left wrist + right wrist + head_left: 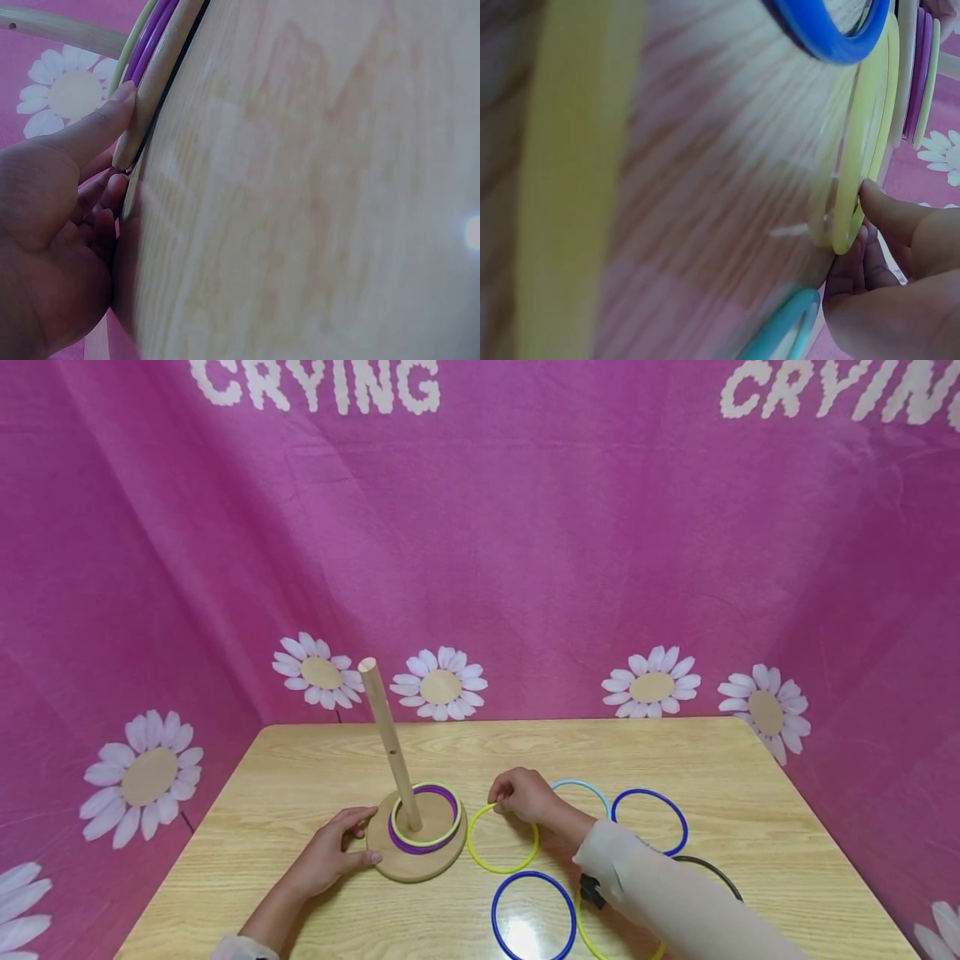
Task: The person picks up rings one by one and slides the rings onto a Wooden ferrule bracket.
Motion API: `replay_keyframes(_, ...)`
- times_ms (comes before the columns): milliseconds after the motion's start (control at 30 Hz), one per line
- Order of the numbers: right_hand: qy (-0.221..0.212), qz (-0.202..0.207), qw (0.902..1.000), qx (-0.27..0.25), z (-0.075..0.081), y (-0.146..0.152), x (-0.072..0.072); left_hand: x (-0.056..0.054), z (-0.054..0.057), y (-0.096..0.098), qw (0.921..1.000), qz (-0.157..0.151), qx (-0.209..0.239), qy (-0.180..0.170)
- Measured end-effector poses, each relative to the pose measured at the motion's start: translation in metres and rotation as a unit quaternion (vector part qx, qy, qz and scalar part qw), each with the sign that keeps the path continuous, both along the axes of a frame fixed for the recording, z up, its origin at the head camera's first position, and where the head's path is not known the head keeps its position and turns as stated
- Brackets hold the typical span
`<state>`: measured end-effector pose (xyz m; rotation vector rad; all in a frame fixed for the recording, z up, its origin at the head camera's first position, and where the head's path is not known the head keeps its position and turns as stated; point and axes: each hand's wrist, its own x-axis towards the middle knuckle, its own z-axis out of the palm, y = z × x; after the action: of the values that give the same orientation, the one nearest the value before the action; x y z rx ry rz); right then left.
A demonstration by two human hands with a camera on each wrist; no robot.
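On the left of the table stands a wooden ring-toss stand (408,871) with a round base and an upright peg (387,735). Around the foot of the peg lie a pale yellow-green ring (426,845) and purple rings (919,82). My left hand (322,857) holds the left edge of the base, its thumb on the rim in the left wrist view (124,94). With thumb and fingertips, my right hand (527,795) pinches the far edge of a yellow ring (501,871), just right of the base. The right wrist view shows this ring's edge tilted between the fingertips.
Near my right forearm are a light blue ring (581,782), a blue ring (649,792), a black ring (708,862), another yellow ring (587,935) and a nearer blue ring (534,874). A pink flowered curtain (540,568) hangs behind the wooden table (300,760).
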<state>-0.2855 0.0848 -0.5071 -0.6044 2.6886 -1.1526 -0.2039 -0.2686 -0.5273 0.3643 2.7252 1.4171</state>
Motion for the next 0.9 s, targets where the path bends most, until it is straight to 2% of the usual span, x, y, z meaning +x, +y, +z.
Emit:
replay_keyframes(500, 0.001, 0.039, 0.9992, -0.003, 0.006, 0.008, -0.011, 0.000, 0.001, 0.002, 0.9999, 0.001, -0.014, 0.010)
replay_keyframes(633, 0.019, 0.045, 0.9988, -0.005, 0.009, 0.012, -0.012, 0.000, 0.002, 0.002, 0.9999, 0.001, -0.012, 0.000)
replay_keyframes(900, 0.022, 0.047, 0.9986, -0.012, 0.022, 0.020, -0.018, 0.002, 0.003, 0.002, 0.9999, 0.001, 0.001, -0.012)
